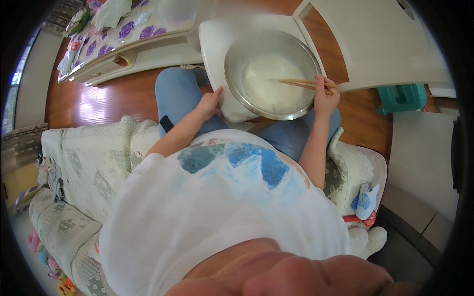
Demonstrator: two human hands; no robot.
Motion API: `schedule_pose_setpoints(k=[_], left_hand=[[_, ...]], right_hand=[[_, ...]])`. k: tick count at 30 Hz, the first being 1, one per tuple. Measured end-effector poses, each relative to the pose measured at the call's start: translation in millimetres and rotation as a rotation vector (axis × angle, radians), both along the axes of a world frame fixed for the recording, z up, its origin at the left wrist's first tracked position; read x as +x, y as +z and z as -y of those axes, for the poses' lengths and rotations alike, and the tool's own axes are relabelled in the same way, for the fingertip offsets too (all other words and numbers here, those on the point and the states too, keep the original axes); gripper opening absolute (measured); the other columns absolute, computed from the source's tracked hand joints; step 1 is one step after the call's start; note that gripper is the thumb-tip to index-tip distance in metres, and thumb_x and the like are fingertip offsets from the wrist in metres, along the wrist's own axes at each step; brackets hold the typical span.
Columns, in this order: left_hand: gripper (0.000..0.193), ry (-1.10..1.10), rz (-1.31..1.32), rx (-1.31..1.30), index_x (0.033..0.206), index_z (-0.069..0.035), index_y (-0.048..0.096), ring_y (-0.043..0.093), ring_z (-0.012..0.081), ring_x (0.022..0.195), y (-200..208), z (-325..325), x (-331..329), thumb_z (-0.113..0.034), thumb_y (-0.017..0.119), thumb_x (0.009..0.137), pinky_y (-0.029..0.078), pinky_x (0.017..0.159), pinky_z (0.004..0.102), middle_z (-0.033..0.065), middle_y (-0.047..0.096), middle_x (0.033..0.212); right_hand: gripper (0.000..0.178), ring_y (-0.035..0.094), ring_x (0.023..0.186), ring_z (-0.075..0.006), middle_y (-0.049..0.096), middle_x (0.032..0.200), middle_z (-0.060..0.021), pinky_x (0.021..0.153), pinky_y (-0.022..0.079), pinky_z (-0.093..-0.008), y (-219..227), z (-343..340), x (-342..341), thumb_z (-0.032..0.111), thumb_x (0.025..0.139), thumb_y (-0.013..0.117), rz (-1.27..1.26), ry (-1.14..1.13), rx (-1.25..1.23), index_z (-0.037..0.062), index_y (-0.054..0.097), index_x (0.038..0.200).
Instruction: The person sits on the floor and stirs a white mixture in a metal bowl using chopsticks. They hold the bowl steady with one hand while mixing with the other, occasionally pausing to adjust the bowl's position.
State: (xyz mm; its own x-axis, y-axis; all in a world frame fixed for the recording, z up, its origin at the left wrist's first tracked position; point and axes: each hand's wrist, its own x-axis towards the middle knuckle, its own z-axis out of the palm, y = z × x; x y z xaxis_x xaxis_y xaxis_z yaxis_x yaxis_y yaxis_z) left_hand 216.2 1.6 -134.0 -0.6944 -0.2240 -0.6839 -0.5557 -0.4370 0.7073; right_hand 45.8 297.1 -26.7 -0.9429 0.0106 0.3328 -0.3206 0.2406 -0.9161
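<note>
A wide metal bowl (236, 81) stands on a white chair seat (213, 54) in front of my knees. It holds a pale, whitish mixture (266, 69); whether that is liquid or batter is hard to tell. My right hand (326, 96), at the bowl's right rim, is closed round a pair of wooden chopsticks (297, 82). Their tips reach into the mixture near its middle. To the left of the bowl, my left hand (211, 102) grips the near left edge of the seat, thumb up, the other fingers partly hidden.
A cream table (158, 52) with a purple-flowered cover and a drawer stands at far left. The white chair back (380, 39) rises at far right, with a green plastic stool (402, 98) beyond it. I sit on a sofa with a pale patterned cover (89, 158).
</note>
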Motion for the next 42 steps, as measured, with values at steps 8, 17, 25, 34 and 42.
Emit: schedule_pose_setpoints(k=[8,17,25,34,42], left_hand=[[0.057,0.106,-0.207,-0.816,0.107,0.008,0.053,0.059,0.0265,0.089,59,0,-11,-0.044,0.056,0.085,0.046,0.075,0.0349,0.0195,0.061,0.096],[0.046,0.026,-0.4,-1.055,0.105,0.002,0.06,0.06,0.026,0.092,103,18,-118,-0.04,0.051,0.088,0.045,0.082,0.0336,0.0164,0.064,0.097],[0.037,-0.114,-0.325,-1.137,0.102,-0.001,0.062,0.058,0.037,0.092,89,16,-152,-0.032,0.046,0.086,0.045,0.082,0.0411,0.0207,0.063,0.097],[0.042,-0.185,-0.155,-1.225,0.088,-0.002,0.066,0.061,0.0343,0.091,122,65,-169,-0.039,0.047,0.087,0.047,0.081,0.0447,0.0214,0.064,0.091],[0.032,-0.621,-0.295,-1.479,0.099,-0.005,0.063,0.06,0.0338,0.094,120,54,-184,-0.028,0.042,0.089,0.047,0.08,0.0455,0.0196,0.063,0.098]], right_hand=[[0.012,0.06,0.069,-0.012,0.064,0.081,-0.0055,0.061,0.047,-0.0229,17,43,46,0.01,0.085,0.062,-0.103,0.342,0.011,-0.0002,0.066,0.088],[0.013,0.063,0.077,-0.0143,0.066,0.086,-0.0102,0.069,0.051,-0.0239,56,1,53,0.007,0.085,0.062,0.043,0.13,0.081,-0.0032,0.066,0.091],[0.014,0.062,0.074,-0.0133,0.066,0.084,-0.0091,0.069,0.049,-0.023,28,82,17,0.008,0.082,0.065,0.082,0.171,0.091,-0.0024,0.067,0.091],[0.013,0.061,0.071,-0.0109,0.065,0.077,-0.0047,0.066,0.048,-0.0218,57,47,22,0.01,0.083,0.063,0.392,0.36,0.152,0.0003,0.067,0.091],[0.014,0.061,0.072,-0.0107,0.065,0.075,-0.0055,0.065,0.046,-0.0217,31,120,0,0.012,0.084,0.061,0.227,0.277,0.058,-0.0001,0.067,0.086]])
